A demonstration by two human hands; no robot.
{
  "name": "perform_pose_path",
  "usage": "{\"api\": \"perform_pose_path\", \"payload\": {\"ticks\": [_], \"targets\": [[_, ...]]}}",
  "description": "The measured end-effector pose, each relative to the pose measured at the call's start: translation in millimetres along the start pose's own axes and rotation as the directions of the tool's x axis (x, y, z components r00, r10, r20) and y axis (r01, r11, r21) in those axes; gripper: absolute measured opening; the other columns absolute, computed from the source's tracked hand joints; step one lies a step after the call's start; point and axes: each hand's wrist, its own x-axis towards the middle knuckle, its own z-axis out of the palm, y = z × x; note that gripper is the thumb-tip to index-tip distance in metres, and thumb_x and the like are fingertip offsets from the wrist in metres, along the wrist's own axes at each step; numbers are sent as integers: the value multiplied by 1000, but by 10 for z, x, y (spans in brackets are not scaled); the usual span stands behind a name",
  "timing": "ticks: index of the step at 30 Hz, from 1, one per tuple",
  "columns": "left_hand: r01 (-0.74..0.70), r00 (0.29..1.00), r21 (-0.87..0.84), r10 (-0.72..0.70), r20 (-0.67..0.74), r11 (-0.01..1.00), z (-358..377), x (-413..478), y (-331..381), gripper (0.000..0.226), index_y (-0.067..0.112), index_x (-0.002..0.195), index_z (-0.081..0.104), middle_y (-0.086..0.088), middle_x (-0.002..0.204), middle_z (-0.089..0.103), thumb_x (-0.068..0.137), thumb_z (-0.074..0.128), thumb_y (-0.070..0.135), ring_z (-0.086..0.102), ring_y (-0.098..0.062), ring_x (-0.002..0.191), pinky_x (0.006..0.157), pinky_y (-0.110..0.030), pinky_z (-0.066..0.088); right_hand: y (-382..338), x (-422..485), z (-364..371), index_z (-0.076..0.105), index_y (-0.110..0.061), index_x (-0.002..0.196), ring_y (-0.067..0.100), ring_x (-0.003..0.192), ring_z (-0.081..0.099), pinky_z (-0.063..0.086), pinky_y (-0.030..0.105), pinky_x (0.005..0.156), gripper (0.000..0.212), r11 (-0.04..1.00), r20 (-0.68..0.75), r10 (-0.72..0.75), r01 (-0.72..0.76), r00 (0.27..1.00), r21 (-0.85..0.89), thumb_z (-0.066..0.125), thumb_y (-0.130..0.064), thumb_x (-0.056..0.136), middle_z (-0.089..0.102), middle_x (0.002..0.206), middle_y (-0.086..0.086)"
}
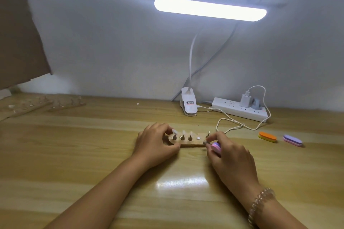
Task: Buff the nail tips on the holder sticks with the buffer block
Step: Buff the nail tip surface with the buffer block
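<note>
on the light wooden table (93,145), at the middle of the view, lies a pale wooden holder rack (191,142) with short metal-based holder sticks (182,137) standing in a row; clear pointed nail tips (175,132) sit on the sticks toward its left end. the left hand (154,142) grasps the rack's 9 o'clock end, fingers curled over the far edge and thumb on the near edge. the right hand (229,152), a beaded bracelet (260,202) on its wrist, is at the rack's 3 o'clock end, curled around a pink and lilac oval foam buffer block (216,147); its fingertips touch a stick there, but blur hides how. at 3 o'clock from the rack, well apart, lie an orange oval buffer (267,136) and, further out, a purple oval buffer (292,140). at 12 o'clock a white clip lamp (189,105) is lit, with a white power strip (240,110) just beside it at 3 o'clock. at 10 o'clock, far off, lie more wooden racks (55,103), blurred.
</note>
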Motion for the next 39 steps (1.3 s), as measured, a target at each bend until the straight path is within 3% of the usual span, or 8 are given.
{"api": "perform_pose_path", "payload": {"ticks": [6, 9, 14, 21, 26, 29, 32, 39], "targets": [[88, 996, 12, -87, -36, 996, -7, 17, -6, 44, 28, 115, 56, 11, 110, 55, 78, 75, 44, 50, -12, 108, 95, -30, 41, -1, -10, 7, 62, -33, 98, 29, 73, 63, 46, 36, 60, 9, 998, 14, -56, 55, 998, 29, 64, -33, 90, 68, 79, -6], [-95, 979, 24, 98, -181, 995, -40, -52, 76, 32, 26, 97, 50, 13, 93, 50, 79, 74, 37, 46, -9, 88, 77, -26, 42, -18, -19, -2, 63, -32, 96, 28, 68, 63, 47, 35, 57, 8, 994, 0, -102, 102, 995, 32, 66, -32, 89, 66, 75, -10], [-316, 948, -38, 317, 31, 948, 32, -203, 259, 23, 34, 97, 53, 20, 94, 55, 82, 66, 45, 44, 2, 82, 73, -24, 42, -55, -34, -19, 66, -29, 97, 30, 64, 64, 46, 35, 52, 12, 987, -17, -161, 161, 987, 23, 71, -30, 85, 68, 73, -7], [-226, 959, -248, 259, 110, 942, 118, -176, 253, 8, 30, 97, 65, 21, 89, 67, 89, 61, 31, 59, -7, 72, 75, -37, 52, -58, -43, -25, 61, -32, 97, 27, 69, 64, 42, 33, 54, 16, 980, 59, -192, 189, 980, 63, 67, -42, 86, 65, 72, -8], [-189, 961, -283, 236, 142, 940, 120, -145, 225, 8, 34, 93, 71, 25, 88, 69, 91, 65, 30, 56, -1, 65, 67, -27, 47, -40, -31, -35, 29, -28, 103, 17, 61, 55, 43, 35, 56, 40, 979, 123, -122, 99, 985, 177, 43, -59, 80, 49, 72, -14], [-184, 963, -289, 232, 140, 939, 114, -140, 216, 10, 34, 97, 75, 21, 92, 70, 94, 66, 32, 55, -3, 64, 65, -26, 45, -25, -25, -38, 19, -25, 96, 18, 56, 51, 39, 36, 52, 31, 974, 155, -114, 80, 981, 212, 27, -49, 79, 45, 68, -7], [-194, 955, -266, 244, 171, 944, 108, -156, 228, 14, 34, 104, 74, 17, 93, 69, 94, 64, 32, 57, -7, 70, 73, -33, 50, -33, -41, -14, 21, -31, 97, 21, 64, 56, 32, 33, 55, 14, 979, 160, -120, 90, 980, 185, 30, -39, 90, 52, 76, -10], [-221, 939, -245, 274, 209, 944, 89, -156, 232, 23, 29, 108, 72, 9, 90, 67, 94, 55, 23, 55, -11, 77, 76, -37, 48, -61, -85, -2, 43, -33, 115, 14, 77, 59, 38, 30, 57, 22, 964, 92, -261, 254, 961, 83, 45, -42, 95, 57, 103, -16]]}}
